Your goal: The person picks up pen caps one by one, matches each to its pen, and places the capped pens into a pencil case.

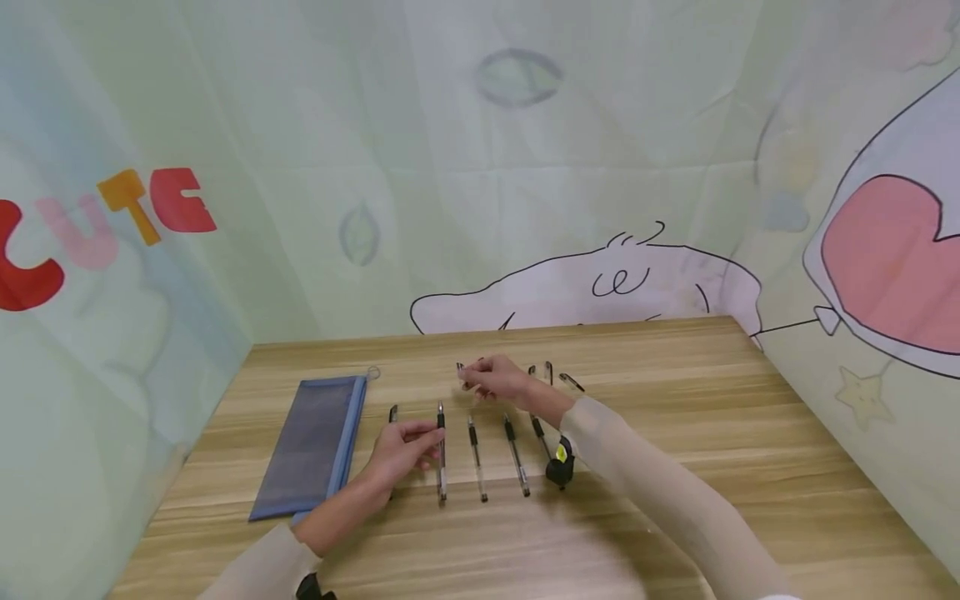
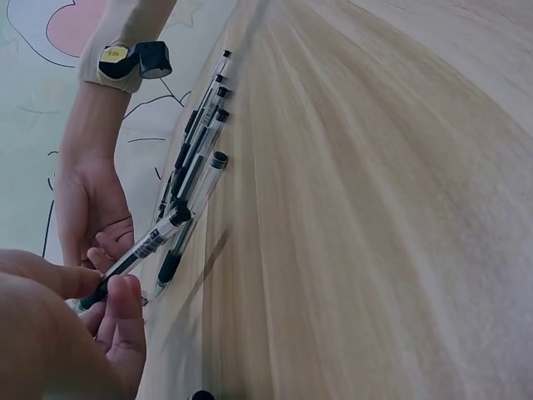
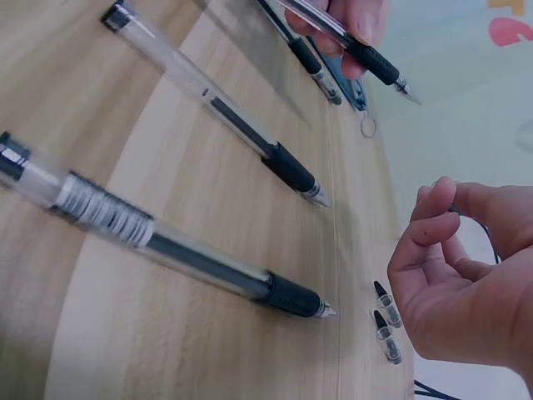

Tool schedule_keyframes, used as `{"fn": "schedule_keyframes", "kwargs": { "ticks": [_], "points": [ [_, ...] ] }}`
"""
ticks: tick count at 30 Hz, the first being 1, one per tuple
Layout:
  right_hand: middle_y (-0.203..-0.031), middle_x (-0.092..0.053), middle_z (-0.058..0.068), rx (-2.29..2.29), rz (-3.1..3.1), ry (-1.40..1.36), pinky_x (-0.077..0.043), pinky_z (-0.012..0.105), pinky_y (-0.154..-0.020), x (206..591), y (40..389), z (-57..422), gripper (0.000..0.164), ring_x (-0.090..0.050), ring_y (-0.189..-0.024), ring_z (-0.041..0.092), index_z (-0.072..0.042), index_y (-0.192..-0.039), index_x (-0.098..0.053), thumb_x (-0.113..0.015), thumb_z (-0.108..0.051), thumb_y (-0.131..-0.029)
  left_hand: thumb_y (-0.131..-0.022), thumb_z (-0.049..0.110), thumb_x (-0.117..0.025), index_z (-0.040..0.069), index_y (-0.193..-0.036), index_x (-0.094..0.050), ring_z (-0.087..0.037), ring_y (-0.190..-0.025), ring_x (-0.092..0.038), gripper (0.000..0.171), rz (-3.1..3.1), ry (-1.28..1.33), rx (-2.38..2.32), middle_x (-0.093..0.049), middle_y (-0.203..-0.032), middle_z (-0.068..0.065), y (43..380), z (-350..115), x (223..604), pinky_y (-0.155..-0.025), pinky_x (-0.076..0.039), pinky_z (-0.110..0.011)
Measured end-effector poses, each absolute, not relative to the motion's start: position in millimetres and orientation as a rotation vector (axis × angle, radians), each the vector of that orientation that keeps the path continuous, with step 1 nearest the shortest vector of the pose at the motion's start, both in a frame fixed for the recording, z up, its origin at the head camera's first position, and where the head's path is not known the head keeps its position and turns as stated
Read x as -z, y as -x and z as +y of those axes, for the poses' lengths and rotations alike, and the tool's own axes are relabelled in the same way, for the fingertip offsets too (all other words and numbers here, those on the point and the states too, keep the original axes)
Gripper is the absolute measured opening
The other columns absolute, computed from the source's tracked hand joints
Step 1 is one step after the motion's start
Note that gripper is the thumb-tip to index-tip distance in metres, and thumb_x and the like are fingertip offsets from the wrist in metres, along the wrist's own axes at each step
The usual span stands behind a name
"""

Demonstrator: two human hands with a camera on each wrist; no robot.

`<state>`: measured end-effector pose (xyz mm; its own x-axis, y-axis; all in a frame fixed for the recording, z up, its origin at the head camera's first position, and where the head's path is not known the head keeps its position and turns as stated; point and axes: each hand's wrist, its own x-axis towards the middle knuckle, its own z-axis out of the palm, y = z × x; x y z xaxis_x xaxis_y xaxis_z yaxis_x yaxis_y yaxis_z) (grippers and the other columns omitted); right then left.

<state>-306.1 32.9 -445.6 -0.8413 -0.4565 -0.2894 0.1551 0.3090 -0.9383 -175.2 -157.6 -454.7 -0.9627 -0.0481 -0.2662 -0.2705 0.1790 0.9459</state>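
My left hand [image 1: 401,454] pinches a clear-barrelled gel pen [image 1: 442,467] between thumb and fingers. Its black grip and bare tip show in the right wrist view, tip pointing away from me. Beyond it, my right hand [image 1: 495,377] has its fingertips together on a small pen cap [image 1: 461,367], mostly hidden by the fingers. To the right of the held pen lie more uncapped pens, among them one pen [image 1: 477,458] and another pen [image 1: 516,454]. A further pen [image 1: 393,412] is partly covered by my left hand.
A blue mesh zip pouch [image 1: 307,446] with a ring lies at the left of the wooden table [image 1: 675,467]. Loose caps, including one cap [image 1: 572,382], lie at the back beyond the right forearm. A printed cloth [image 1: 450,208] hangs behind the table.
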Motion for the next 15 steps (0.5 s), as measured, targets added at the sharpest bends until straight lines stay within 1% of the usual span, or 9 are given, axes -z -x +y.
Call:
{"fn": "schedule_keyframes", "kwargs": {
  "ticks": [2, 4, 9, 12, 15],
  "points": [
    [-0.100, -0.068, 0.003, 1.562, 2.039, 0.266, -0.044, 0.022, -0.065, 443.5, 304.9, 34.3, 0.033, -0.059, -0.073, 0.011, -0.002, -0.126, -0.063, -0.061, -0.026, -0.104, -0.097, 0.011, -0.068, -0.007, -0.122, -0.067, -0.010, -0.073, -0.067, 0.030, 2.264, 0.311, -1.887, -0.075, -0.101, -0.018, 175.8, -157.5, 454.0, -0.062, -0.055, -0.022],
    [-0.101, -0.068, 0.004, 1.573, 2.020, 0.275, -0.043, 0.022, -0.064, 442.3, 304.8, 35.2, 0.037, -0.058, -0.074, 0.011, -0.002, -0.132, -0.060, -0.061, -0.025, -0.104, -0.097, 0.011, -0.068, -0.007, -0.122, -0.067, -0.010, -0.072, -0.067, 0.031, 2.261, 0.310, -1.888, -0.075, -0.101, -0.019, 176.3, -157.1, 453.3, -0.062, -0.055, -0.022],
    [-0.110, -0.070, 0.012, 1.578, 1.982, 0.311, -0.042, 0.023, -0.065, 440.1, 305.5, 38.3, 0.045, -0.057, -0.075, 0.010, -0.003, -0.144, -0.053, -0.062, -0.023, -0.104, -0.097, 0.011, -0.068, -0.007, -0.122, -0.067, -0.011, -0.072, -0.067, 0.030, 2.259, 0.307, -1.884, -0.075, -0.093, -0.013, 176.9, -154.5, 451.4, -0.062, -0.055, -0.021],
    [-0.107, -0.068, 0.009, 1.555, 1.980, 0.344, -0.042, 0.023, -0.066, 439.1, 305.2, 41.4, 0.040, -0.057, -0.077, 0.011, -0.003, -0.139, -0.058, -0.060, -0.023, -0.105, -0.097, 0.012, -0.068, -0.007, -0.122, -0.067, -0.012, -0.073, -0.067, 0.031, 2.258, 0.300, -1.878, -0.075, -0.091, -0.009, 176.6, -152.7, 451.3, -0.062, -0.055, -0.022],
    [-0.103, -0.065, 0.002, 1.544, 1.987, 0.363, -0.043, 0.023, -0.066, 438.3, 303.6, 43.8, 0.036, -0.057, -0.077, 0.011, -0.006, -0.132, -0.065, -0.061, -0.027, -0.104, -0.097, 0.014, -0.069, -0.006, -0.122, -0.067, -0.013, -0.074, -0.068, 0.032, 2.261, 0.286, -1.875, -0.075, -0.092, -0.009, 176.6, -151.8, 452.8, -0.063, -0.056, -0.024]
  ]
}}
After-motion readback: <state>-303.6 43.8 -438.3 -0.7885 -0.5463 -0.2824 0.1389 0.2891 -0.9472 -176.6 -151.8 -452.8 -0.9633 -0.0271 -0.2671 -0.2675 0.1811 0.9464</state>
